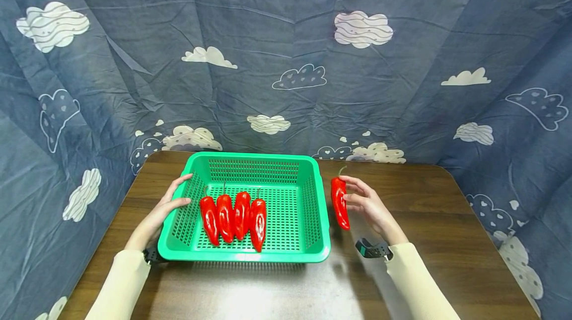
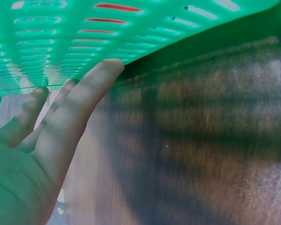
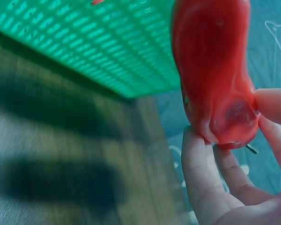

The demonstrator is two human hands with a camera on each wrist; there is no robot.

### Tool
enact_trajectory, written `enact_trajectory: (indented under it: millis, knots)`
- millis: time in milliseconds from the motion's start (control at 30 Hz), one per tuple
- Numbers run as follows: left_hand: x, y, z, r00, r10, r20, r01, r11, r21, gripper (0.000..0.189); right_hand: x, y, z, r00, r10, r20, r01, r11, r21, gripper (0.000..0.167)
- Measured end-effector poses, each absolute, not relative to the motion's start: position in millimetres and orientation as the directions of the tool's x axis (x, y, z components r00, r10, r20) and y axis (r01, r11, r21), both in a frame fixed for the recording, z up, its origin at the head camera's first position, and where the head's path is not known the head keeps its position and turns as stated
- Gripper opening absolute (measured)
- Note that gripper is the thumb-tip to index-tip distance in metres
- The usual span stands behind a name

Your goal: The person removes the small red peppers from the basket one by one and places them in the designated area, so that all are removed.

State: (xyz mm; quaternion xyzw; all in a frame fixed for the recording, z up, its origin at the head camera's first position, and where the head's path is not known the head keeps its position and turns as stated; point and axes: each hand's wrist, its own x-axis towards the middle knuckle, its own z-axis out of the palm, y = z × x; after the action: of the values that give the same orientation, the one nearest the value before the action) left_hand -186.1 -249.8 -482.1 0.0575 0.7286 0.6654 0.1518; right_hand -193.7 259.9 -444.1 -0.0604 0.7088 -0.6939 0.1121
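Observation:
A green plastic basket (image 1: 290,255) with slotted walls stands on the table. Inside, several glossy red chili peppers (image 1: 242,215) lie side by side toward the left. My left hand (image 1: 162,210) holds the basket's left side, thumb and a finger over the rim; in the left wrist view other fingers (image 2: 61,122) lie along the outer wall. Right of the basket, my right hand (image 1: 368,205) pinches another red pepper (image 1: 338,203) between thumb and fingers near its stem end, tip pointing down. The right wrist view shows this pepper (image 3: 210,56) close up, its green stem partly hidden.
The brown wooden table (image 1: 415,200) reaches out on both sides of the basket. A blue cloth (image 1: 250,86) with cloud prints hangs behind it and at both sides. A dark band (image 1: 373,249) is strapped to the right wrist.

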Motion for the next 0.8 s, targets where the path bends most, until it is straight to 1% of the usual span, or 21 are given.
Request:
enact_trajectory:
  millis: [200, 533, 800]
  knots:
    - [-186, -249, -482, -0.949, 0.281, -0.142, -0.113, 0.119, 0.987, 0.065, -193, 267, -456, -0.970, -0.230, -0.085, 0.080, 0.033, -0.996, 0.051]
    - [-186, -249, -482, -0.949, 0.285, -0.134, -0.111, 0.098, 0.989, 0.064, -192, 275, -485, -0.971, -0.220, -0.092, 0.085, 0.039, -0.996, 0.051]
    - [-185, -248, -482, -0.953, 0.278, -0.123, -0.093, 0.117, 0.989, 0.064, -189, 275, -498, -0.973, -0.182, -0.140, 0.124, 0.098, -0.987, 0.051]
